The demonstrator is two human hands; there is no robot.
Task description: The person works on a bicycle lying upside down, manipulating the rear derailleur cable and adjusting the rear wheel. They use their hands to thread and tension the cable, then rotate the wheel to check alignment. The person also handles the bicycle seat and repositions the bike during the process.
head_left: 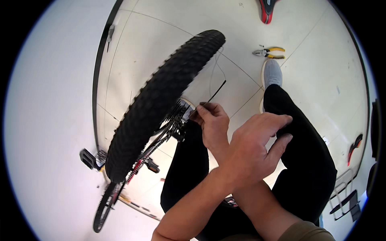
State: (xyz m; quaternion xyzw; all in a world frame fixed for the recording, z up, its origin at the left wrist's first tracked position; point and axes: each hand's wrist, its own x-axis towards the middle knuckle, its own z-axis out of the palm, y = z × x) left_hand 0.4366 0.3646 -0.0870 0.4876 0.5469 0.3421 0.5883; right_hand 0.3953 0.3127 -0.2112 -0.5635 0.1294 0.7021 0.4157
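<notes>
My forearms cross, the left one over the right. My right hand (pixel 215 122) reaches to the left beside the bicycle's sprockets (pixel 176 118) and pinches a thin black cable (pixel 217 91) between thumb and fingertips. The cable's free end points up and to the right. My left hand (pixel 257 146) is above my right wrist, with thumb and forefinger apart and nothing visible between them; its other fingers are partly hidden. The knobbly black tyre (pixel 157 96) of the bicycle rises just left of my right hand. A faint thin wire (pixel 212 72) loops between tyre and cable.
Yellow-handled pliers (pixel 270 52) lie on the tiled floor (pixel 313 80) ahead of my grey shoe (pixel 273 72). A red and black object (pixel 266 11) is at the far edge. A red-handled tool (pixel 354 148) lies right, a screwdriver (pixel 110 34) far left. One pedal (pixel 88 159) juts toward the white wall (pixel 44 120).
</notes>
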